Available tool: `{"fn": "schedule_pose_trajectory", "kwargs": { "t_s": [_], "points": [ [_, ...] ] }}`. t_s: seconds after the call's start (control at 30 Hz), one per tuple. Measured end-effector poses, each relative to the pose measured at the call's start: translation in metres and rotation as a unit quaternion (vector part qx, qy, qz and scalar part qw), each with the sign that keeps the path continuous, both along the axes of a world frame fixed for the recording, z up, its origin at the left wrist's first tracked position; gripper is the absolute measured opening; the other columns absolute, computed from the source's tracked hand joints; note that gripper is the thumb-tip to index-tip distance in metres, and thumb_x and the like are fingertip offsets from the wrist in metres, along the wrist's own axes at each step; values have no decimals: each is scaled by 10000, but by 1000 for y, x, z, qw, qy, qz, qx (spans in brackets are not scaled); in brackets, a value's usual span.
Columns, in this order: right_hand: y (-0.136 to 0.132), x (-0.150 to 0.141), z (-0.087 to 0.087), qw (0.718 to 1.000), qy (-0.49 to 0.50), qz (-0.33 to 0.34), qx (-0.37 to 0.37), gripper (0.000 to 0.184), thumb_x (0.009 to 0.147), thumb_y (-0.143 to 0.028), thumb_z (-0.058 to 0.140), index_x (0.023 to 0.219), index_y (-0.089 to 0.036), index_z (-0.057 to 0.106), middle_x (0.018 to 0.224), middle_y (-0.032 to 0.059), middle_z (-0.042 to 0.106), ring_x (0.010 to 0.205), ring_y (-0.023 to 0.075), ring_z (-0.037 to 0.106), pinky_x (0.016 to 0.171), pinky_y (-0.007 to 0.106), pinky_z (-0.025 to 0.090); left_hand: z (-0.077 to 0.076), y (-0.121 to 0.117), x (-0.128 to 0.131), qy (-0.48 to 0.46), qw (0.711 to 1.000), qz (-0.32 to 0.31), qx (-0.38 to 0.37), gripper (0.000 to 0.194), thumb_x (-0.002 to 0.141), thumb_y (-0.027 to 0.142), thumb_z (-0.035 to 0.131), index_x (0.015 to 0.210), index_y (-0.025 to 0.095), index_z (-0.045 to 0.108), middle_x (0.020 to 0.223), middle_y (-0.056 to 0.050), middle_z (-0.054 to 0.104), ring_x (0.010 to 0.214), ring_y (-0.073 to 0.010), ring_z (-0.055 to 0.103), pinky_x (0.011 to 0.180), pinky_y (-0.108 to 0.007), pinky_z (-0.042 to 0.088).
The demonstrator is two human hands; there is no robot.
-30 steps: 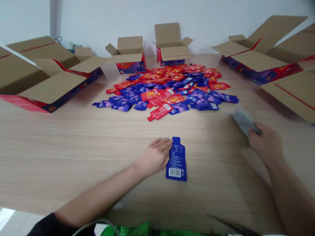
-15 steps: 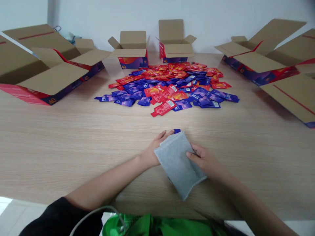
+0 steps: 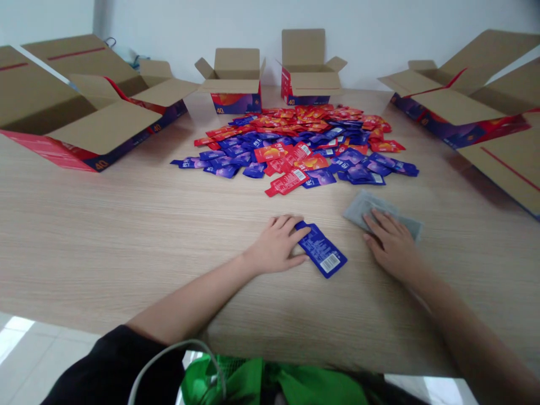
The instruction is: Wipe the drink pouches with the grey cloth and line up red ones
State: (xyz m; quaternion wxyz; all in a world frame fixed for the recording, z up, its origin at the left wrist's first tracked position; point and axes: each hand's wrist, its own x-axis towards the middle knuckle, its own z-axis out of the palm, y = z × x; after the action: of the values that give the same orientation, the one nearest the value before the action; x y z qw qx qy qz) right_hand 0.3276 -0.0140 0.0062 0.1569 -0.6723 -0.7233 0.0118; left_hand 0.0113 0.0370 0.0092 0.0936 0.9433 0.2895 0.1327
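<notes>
My left hand [image 3: 276, 244] rests on the wooden table [image 3: 126, 225] with its fingers pinching the top end of a blue pouch [image 3: 323, 256] that lies flat, barcode side up and skewed to the right. To the right, my right hand [image 3: 390, 244] lies palm down with fingers spread on a grey cloth [image 3: 358, 205] flat on the table. Beyond both hands spreads a pile of several red and blue pouches [image 3: 304, 143].
Two small open cartons [image 3: 234, 84] [image 3: 310, 76] stand at the back. Large open cartons lie at the left [image 3: 80, 112] and right [image 3: 459, 107]. A green bag [image 3: 274, 382] and a cable hang below the near table edge.
My right hand carried the grey cloth from the right over the blue pouch, then set it down to the right. The pouch has turned askew under my left hand.
</notes>
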Motion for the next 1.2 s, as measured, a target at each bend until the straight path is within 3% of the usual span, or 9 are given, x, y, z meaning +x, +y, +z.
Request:
{"fn": "schedule_pose_trajectory", "kwargs": {
  "t_s": [0.2, 0.43, 0.5, 0.63, 0.77, 0.87, 1.03, 1.13, 1.2],
  "points": [
    [2, -56, 42, 995, 69, -36, -58, 377, 918, -394, 414, 1054, -147, 664, 1041, 143, 704, 937, 270, 656, 836, 409, 501, -1, -5, 3, 6, 1000, 27, 7, 565, 902, 489, 501, 1369, 177, 440, 1419, -150, 431, 1273, -311, 392, 1014, -471, 313],
    [-1, -112, 20, 963, 194, 0, -189, 358, 798, -382, 631, 1090, -179, 585, 986, 111, 696, 884, 275, 667, 731, 369, 505, -1, -4, 3, -102, 982, 146, -55, 460, 901, 382, 513, 1281, 126, 468, 1254, -157, 528, 1153, -278, 497, 966, -424, 389],
    [3, -113, 20, 931, 290, -13, -219, 338, 833, -422, 584, 1061, -176, 548, 807, 63, 683, 665, 224, 666, 565, 322, 501, 2, 1, 1, -164, 960, 178, -138, 337, 934, 385, 451, 1146, 134, 526, 1043, -107, 607, 967, -235, 571, 879, -385, 439],
    [7, -122, 27, 833, 475, 26, -283, 421, 871, -506, 526, 1140, -191, 448, 574, -64, 561, 357, 128, 506, 328, 230, 367, 5, 7, 3, -275, 877, 63, -389, 388, 935, 518, 422, 907, 162, 572, 790, -22, 616, 745, -169, 578, 760, -313, 459],
    [3, -132, 27, 763, 554, 111, -315, 439, 849, -431, 598, 1169, -192, 417, 740, -19, 641, 479, 111, 580, 447, 239, 478, 3, 4, 8, -386, 757, 85, -520, 450, 836, 601, 562, 823, 151, 553, 673, 8, 570, 573, -112, 510, 574, -236, 412],
    [-1, -132, 21, 747, 566, 134, -322, 377, 855, -403, 592, 1119, -171, 458, 685, -17, 641, 535, 127, 608, 520, 257, 512, 1, 1, 9, -396, 751, 111, -517, 466, 819, 608, 582, 724, 155, 531, 575, 41, 493, 493, -75, 422, 508, -203, 352],
    [-4, -122, 19, 807, 490, 73, -322, 294, 881, -444, 487, 974, -169, 537, 600, -13, 632, 387, 133, 538, 368, 249, 420, 1, 0, 9, -366, 775, 126, -501, 496, 805, 636, 574, 679, 157, 545, 526, 42, 492, 452, -76, 426, 475, -198, 344],
    [-4, -110, 24, 929, 335, -5, -153, 264, 877, -375, 487, 942, -168, 638, 675, 34, 692, 484, 174, 615, 456, 286, 476, 1, 4, 6, -331, 791, 141, -495, 528, 889, 611, 438, 669, 151, 574, 490, 12, 529, 409, -101, 473, 452, -218, 371],
    [-4, -102, 24, 970, 242, -24, -6, 287, 858, -286, 493, 1034, -173, 690, 831, 72, 742, 669, 214, 685, 616, 323, 533, 0, 6, 2, -319, 803, 161, -477, 543, 948, 551, 319, 686, 153, 580, 476, 4, 531, 400, -116, 486, 451, -231, 386]
  ]
}}
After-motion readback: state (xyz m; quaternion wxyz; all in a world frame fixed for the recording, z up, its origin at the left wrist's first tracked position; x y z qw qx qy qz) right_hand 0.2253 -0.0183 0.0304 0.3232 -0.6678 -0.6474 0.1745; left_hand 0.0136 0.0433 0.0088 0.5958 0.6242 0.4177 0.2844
